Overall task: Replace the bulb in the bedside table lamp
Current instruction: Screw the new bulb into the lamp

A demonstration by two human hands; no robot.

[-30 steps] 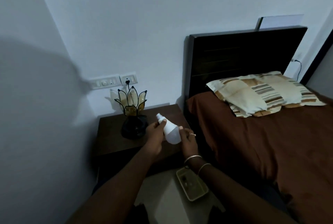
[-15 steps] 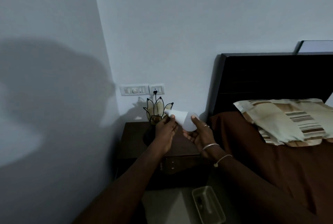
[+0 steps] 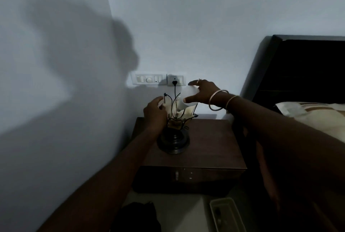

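A small lamp point(image 3: 174, 139) with a dark round base and a petal-shaped glass shade stands on a dark wooden bedside table point(image 3: 211, 147). My right hand point(image 3: 202, 91) grips the round end of a white bulb point(image 3: 186, 99) from above, its narrow end pointing down into the shade. My left hand point(image 3: 155, 114) holds the shade's left petals from the side. The socket inside the shade is hidden. The lamp is unlit.
The lamp's black cord runs up to a wall socket point(image 3: 175, 80) beside a switch panel point(image 3: 148, 79). A bed with a dark headboard point(image 3: 302, 67) and striped pillow point(image 3: 317, 118) lies right. A pale tray point(image 3: 227, 215) sits on the floor below the table.
I have moved closer to the table. The bulb went from lying sideways in both hands to base-down in the shade, held by my right hand; my left hand shifted onto the shade.
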